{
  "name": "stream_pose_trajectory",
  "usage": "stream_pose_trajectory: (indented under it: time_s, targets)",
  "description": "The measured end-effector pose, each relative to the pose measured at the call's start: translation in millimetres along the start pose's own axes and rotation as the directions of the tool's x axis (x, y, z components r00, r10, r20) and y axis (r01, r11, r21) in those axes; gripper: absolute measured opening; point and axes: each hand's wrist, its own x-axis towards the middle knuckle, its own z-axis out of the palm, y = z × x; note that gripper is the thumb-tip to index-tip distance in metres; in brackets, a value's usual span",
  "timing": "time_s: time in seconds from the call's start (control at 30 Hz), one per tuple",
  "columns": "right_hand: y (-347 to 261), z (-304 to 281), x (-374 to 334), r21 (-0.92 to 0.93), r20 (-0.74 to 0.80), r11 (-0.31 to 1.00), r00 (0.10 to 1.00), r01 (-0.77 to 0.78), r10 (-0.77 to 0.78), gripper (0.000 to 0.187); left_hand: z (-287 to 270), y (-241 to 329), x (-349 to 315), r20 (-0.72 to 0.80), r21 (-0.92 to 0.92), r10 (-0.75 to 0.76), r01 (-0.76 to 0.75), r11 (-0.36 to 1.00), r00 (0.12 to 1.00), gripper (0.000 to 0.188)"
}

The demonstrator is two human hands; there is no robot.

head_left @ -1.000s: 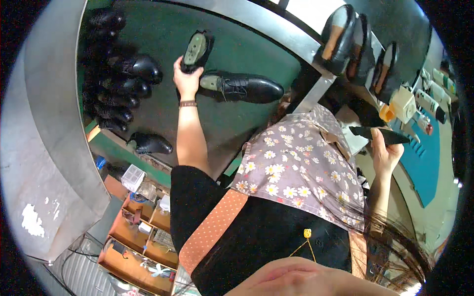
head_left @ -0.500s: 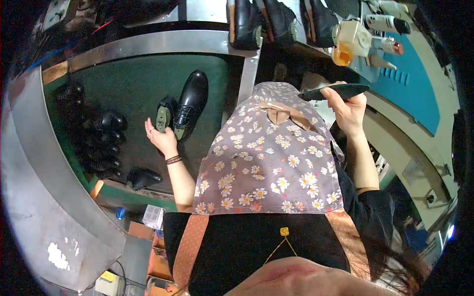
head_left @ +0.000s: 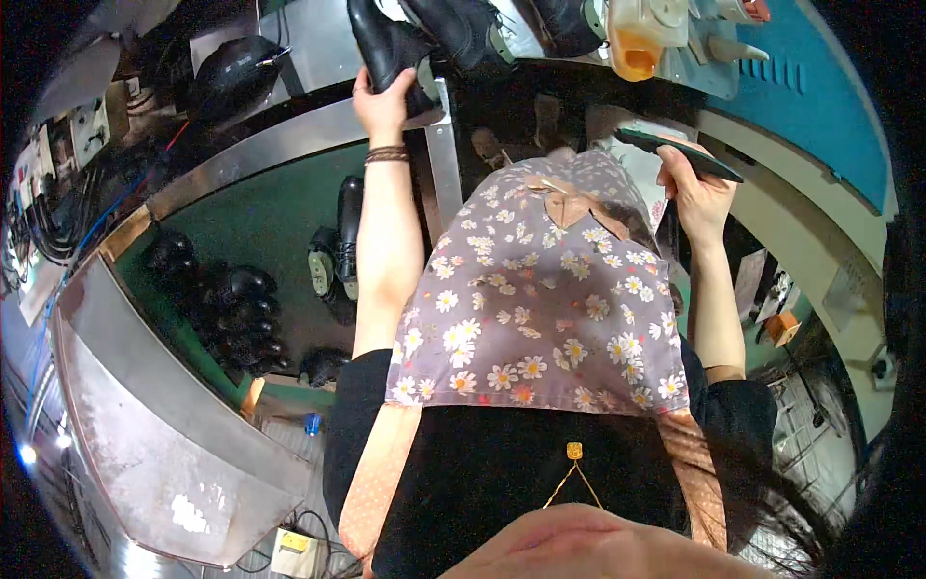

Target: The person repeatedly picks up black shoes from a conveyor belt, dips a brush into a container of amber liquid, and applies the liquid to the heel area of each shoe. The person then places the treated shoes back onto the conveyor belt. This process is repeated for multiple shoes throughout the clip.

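My left hand (head_left: 384, 108) reaches up to the metal ledge and closes around the heel end of a black leather shoe (head_left: 381, 46), which has a pale green last showing at its opening. A second black shoe (head_left: 453, 37) stands just right of it, and a third black shoe (head_left: 567, 27) sits farther along. On the right, my right hand (head_left: 701, 193) grips a thin, flat black shoe sole (head_left: 680, 156), thumb on top, held clear of the bench. Part of the sole is hidden by the fingers.
Below my left arm lies a green-lined bin (head_left: 318, 179) with a pair of black shoes (head_left: 338, 236) and a pile of dark shoes (head_left: 241, 309) at its left. A white container with amber liquid (head_left: 637, 53) stands at the upper right, near a teal panel (head_left: 820, 96).
My left hand has moved from the shoes in the bin up to the ledge and taken hold of the leftmost shoe. My right hand still holds the sole, now tilted differently.
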Motion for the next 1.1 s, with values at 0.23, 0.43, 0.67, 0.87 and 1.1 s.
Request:
stream_pose_trajectory:
  time_s: [0.23,0.43,0.67,0.87,1.1]
  targets:
    - [31,-3,-2,0.033,-0.115,0.984,0.978,-0.173,0.176,0.021,-54,-23,-63,0.37,-0.727,-0.312,0.481,0.49,0.875,0.034]
    - [45,-3,15,0.026,-0.175,0.978,0.962,-0.206,0.208,0.02,-44,-22,-120,0.305,-0.851,-0.52,0.473,0.228,0.798,0.056]
    - [63,-10,30,0.199,-0.196,0.959,0.951,-0.2,0.239,0.029,-59,-18,-135,-0.041,-0.397,-0.566,0.506,0.766,0.824,0.045]
    - [72,-15,27,0.176,-0.22,0.947,0.927,-0.267,0.302,0.03,-73,59,-76,0.271,0.561,0.629,-0.651,0.512,0.728,0.089]
    - [70,-17,18,0.186,-0.254,0.949,0.921,-0.255,0.297,0.031,-31,79,-39,0.607,0.756,0.291,-0.65,0.075,0.74,0.067]
